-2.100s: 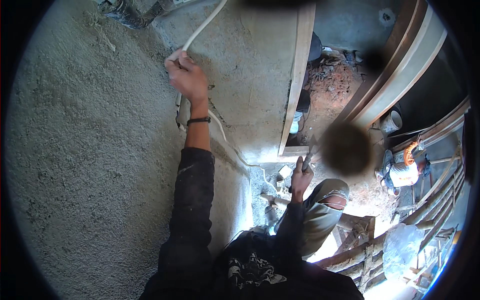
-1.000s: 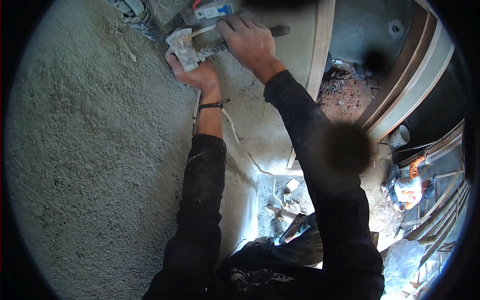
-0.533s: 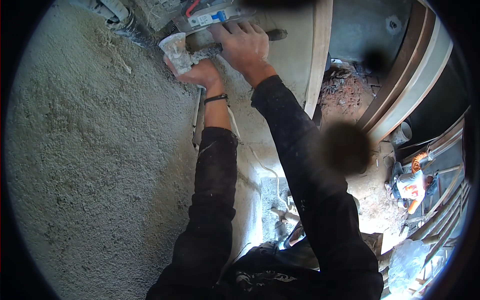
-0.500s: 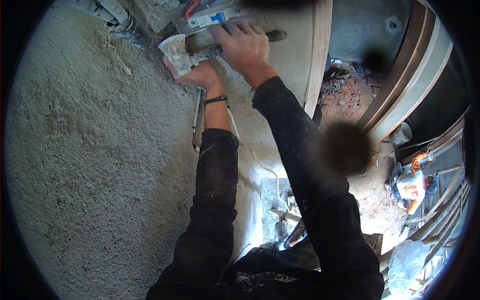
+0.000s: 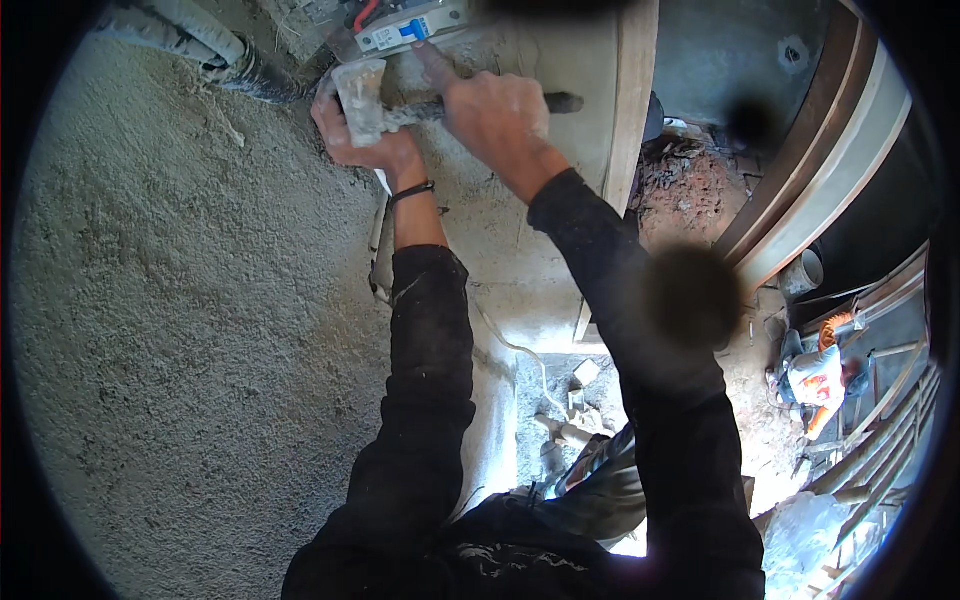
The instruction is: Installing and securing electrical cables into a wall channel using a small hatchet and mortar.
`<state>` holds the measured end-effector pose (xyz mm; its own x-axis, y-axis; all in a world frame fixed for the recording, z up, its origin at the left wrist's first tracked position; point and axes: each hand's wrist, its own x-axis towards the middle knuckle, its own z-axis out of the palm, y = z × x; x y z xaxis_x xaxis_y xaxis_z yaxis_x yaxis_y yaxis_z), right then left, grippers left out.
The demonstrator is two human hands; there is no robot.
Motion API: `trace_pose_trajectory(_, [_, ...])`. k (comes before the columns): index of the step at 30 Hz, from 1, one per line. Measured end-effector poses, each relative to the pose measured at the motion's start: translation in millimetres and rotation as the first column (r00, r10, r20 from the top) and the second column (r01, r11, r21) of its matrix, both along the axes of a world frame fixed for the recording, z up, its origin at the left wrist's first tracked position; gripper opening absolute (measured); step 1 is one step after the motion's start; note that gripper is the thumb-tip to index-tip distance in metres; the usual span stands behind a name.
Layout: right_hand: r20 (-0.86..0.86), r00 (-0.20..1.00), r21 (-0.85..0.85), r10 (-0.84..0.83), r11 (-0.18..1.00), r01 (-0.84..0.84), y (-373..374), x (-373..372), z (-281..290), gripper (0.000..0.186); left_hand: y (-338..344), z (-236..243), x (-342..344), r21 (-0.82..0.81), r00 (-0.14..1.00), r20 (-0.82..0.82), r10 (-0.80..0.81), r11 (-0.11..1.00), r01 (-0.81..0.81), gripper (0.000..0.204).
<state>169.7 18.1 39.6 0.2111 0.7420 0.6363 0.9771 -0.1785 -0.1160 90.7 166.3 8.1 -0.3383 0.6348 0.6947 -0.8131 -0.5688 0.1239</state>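
My right hand [image 5: 497, 125] wraps its fingers round the dark handle of a mortar-caked, trowel-like tool [image 5: 361, 103] with a broad pale blade. Its index finger stretches toward the blue switch of a white circuit breaker [image 5: 415, 33], and the fingertip appears to touch it. Behind the blade my left hand [image 5: 385, 155] is curled against the wall. Its palm and some fingers are hidden; a bit of something white shows below it, but I cannot make out what it holds. A red wire [image 5: 366, 14] runs beside the breaker.
Rough plastered wall [image 5: 200, 300] fills the left side. Grey pipes [image 5: 185, 30] stick out at the upper left. A pale cable [image 5: 515, 345] hangs below my hands. Right of a door frame [image 5: 632, 110] lies rubble [image 5: 690, 190]; another person [image 5: 815, 380] is at the far right.
My right index finger has extended to the breaker's switch. The tool's blade has turned more upright and shifted slightly right. My left hand has moved a little left and its fingers now reach higher.
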Motion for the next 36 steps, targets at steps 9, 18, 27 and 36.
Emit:
trace_pose_trajectory(9, [0.049, 0.998, 0.112, -0.029, 0.993, 0.023, 3, 4, -11, 0.073, -12, 6, 3, 0.164, 0.234, -0.419, 0.877, 0.326, -0.931, 0.027])
trace_pose_trajectory(18, [0.052, 0.997, 0.027, -0.059, 0.998, 0.058, -2, -7, -7, 0.079, -9, 10, 12, 0.061, 0.455, -0.398, 0.797, 0.518, -0.853, 0.014])
trace_pose_trajectory(27, [0.059, 0.997, 0.165, -0.054, 0.985, 0.044, 7, -9, -9, 0.057, -34, 4, 6, 0.16, 0.28, -0.458, 0.844, 0.388, -0.907, 0.019])
trace_pose_trajectory(36, [-0.009, 1.0, 0.093, -0.021, 0.995, 0.022, 4, -14, -5, 0.063, -54, -69, 18, 0.645, -0.141, -0.539, 0.831, 0.298, -0.704, 0.059])
